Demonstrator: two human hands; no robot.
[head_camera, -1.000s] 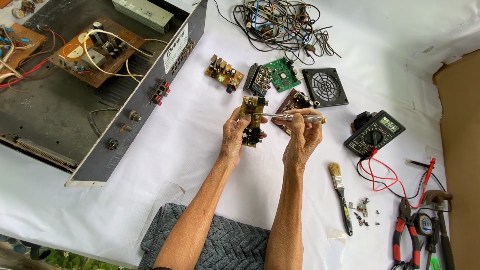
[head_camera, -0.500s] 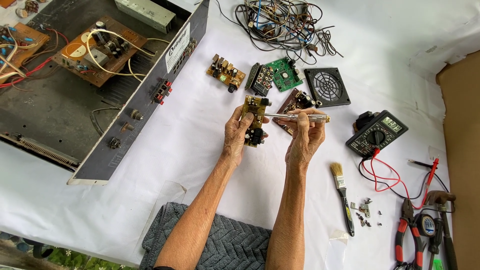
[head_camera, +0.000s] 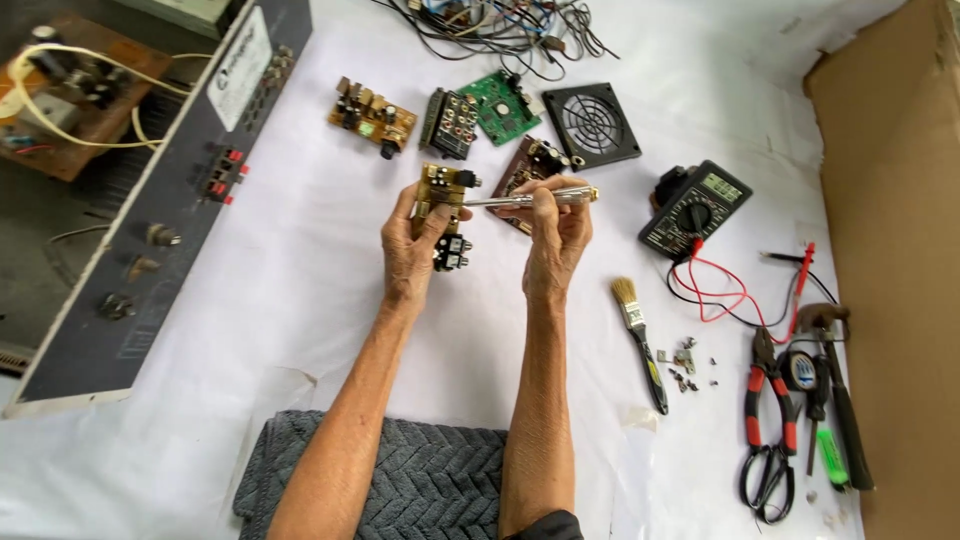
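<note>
Small circuit board (head_camera: 441, 200) gripped upright by left hand (head_camera: 412, 252), silver screwdriver (head_camera: 530, 199) pinched in right hand (head_camera: 556, 238), tip laid against board, white cloth (head_camera: 300, 290) beneath.

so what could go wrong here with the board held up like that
The small brown circuit board is held in the air by the left hand alone, so a push from the metal tool in the right hand could slip and scratch it or jab the fingers. The loose screws by the paintbrush lie uncontained on the white sheet and could scatter if nudged.
</note>
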